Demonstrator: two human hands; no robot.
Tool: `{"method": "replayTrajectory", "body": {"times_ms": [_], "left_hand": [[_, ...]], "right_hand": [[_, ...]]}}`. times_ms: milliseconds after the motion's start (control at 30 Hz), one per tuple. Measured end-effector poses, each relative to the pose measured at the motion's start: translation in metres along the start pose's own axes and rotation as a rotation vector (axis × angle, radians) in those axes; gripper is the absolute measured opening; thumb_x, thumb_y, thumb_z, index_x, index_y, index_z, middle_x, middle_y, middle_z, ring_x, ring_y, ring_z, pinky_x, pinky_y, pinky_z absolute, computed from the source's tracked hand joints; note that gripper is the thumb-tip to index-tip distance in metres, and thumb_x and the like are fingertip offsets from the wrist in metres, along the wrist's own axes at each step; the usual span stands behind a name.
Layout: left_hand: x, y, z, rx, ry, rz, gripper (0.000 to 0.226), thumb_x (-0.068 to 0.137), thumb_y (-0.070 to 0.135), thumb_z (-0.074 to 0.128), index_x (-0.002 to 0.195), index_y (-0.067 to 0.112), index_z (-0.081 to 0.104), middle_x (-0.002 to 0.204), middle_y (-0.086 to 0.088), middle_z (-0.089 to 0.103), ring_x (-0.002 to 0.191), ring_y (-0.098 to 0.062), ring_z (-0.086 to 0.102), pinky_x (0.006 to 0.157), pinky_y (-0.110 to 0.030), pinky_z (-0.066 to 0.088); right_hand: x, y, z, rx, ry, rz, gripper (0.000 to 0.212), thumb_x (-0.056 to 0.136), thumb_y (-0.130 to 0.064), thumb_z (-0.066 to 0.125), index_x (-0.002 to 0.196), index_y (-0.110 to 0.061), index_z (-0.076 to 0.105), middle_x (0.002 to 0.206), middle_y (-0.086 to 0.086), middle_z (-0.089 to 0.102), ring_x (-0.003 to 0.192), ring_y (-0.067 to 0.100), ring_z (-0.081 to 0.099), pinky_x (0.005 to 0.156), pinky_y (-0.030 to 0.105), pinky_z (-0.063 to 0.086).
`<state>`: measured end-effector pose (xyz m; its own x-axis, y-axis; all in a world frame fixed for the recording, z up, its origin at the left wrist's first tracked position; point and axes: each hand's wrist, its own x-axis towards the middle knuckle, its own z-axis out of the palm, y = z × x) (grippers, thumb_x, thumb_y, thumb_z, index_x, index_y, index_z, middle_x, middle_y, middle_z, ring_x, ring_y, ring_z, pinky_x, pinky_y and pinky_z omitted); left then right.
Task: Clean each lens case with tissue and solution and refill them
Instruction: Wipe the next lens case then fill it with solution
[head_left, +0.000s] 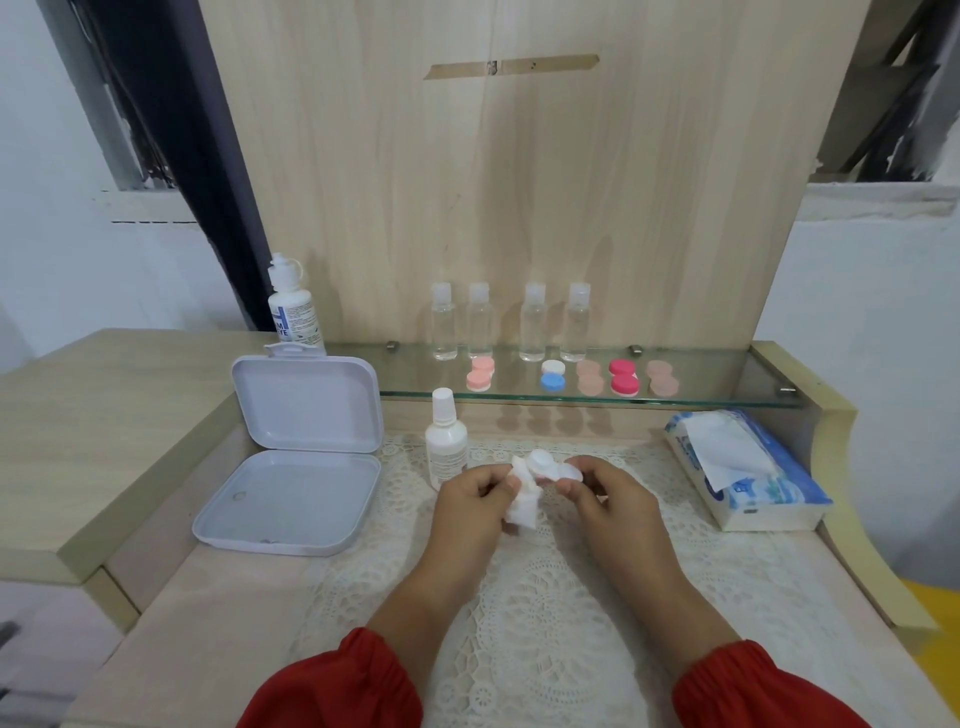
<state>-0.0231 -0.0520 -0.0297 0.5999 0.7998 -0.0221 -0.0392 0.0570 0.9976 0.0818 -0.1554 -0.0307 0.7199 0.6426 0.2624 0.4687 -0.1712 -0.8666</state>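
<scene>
One wooden bench (156, 395) fills the lower frame, partly covered by one lace mat (545, 597). At left centre lies one open hinged white box (301, 457), lid raised. Behind it, on the left end of one glass shelf (727, 387), stands one large white solution bottle (293, 309). Just right of the box, on the bench, stands one small white bottle (445, 441).

At centre, the left hand (470, 506), fingers curled, grips one crumpled white tissue (522, 501) and presses it against one white lens case (550, 467). The right hand (613, 499) pinches the right end of that same case between thumb and fingers. Case and tissue are held just above the mat, in front of the small bottle.

Along the shelf in the upper centre stand four clear bottles (444, 325), in a row. In front of them lie five closed lens cases, left to right: one pink (480, 374), one white-and-blue (552, 375), one beige (589, 378), one crimson (623, 378), one more beige (662, 378).

At right centre, on the bench, lies one blue-and-white tissue pack (748, 467) with a sheet protruding. Two red sleeves (332, 691) occupy the bottom edge.
</scene>
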Motion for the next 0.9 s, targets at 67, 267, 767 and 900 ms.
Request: {"method": "replayTrajectory", "body": {"times_ms": [67,267,767,900], "left_hand": [[-0.001,-0.002,0.006,-0.111,-0.030,-0.080,0.016,0.093,0.002,0.056,0.095,0.005,0.072,0.093,-0.014,0.073,0.085,-0.025,0.068,0.074,-0.036,0.054],[0.003,0.004,0.002,-0.370,0.004,-0.119,0.016,0.092,-0.006,0.054,0.097,-0.002,0.069,0.093,-0.013,0.073,0.085,-0.019,0.070,0.074,-0.026,0.055],[0.006,0.002,-0.003,-0.232,-0.043,-0.158,0.020,0.092,-0.005,0.052,0.099,0.002,0.069,0.089,-0.011,0.073,0.072,-0.016,0.065,0.053,-0.021,0.047],[0.002,0.002,-0.003,-0.159,-0.106,-0.147,0.017,0.089,-0.003,0.058,0.093,0.006,0.071,0.086,-0.011,0.073,0.073,-0.017,0.062,0.059,-0.026,0.044]], "right_hand": [[-0.002,-0.002,0.003,0.048,-0.038,-0.008,0.018,0.089,-0.020,0.062,0.096,-0.036,0.067,0.094,-0.014,0.066,0.089,-0.002,0.058,0.077,0.018,0.043],[0.000,0.000,0.000,-0.014,-0.054,-0.031,0.015,0.089,-0.021,0.063,0.099,-0.031,0.067,0.093,-0.010,0.065,0.091,0.003,0.056,0.080,0.020,0.044],[-0.002,0.001,0.002,-0.061,-0.087,-0.121,0.024,0.089,-0.016,0.064,0.108,-0.030,0.068,0.095,-0.015,0.063,0.092,-0.006,0.052,0.075,0.004,0.037],[-0.002,0.002,0.002,-0.024,-0.091,-0.120,0.023,0.089,-0.016,0.064,0.107,-0.030,0.068,0.095,-0.014,0.064,0.091,-0.006,0.054,0.075,0.005,0.038]]}}
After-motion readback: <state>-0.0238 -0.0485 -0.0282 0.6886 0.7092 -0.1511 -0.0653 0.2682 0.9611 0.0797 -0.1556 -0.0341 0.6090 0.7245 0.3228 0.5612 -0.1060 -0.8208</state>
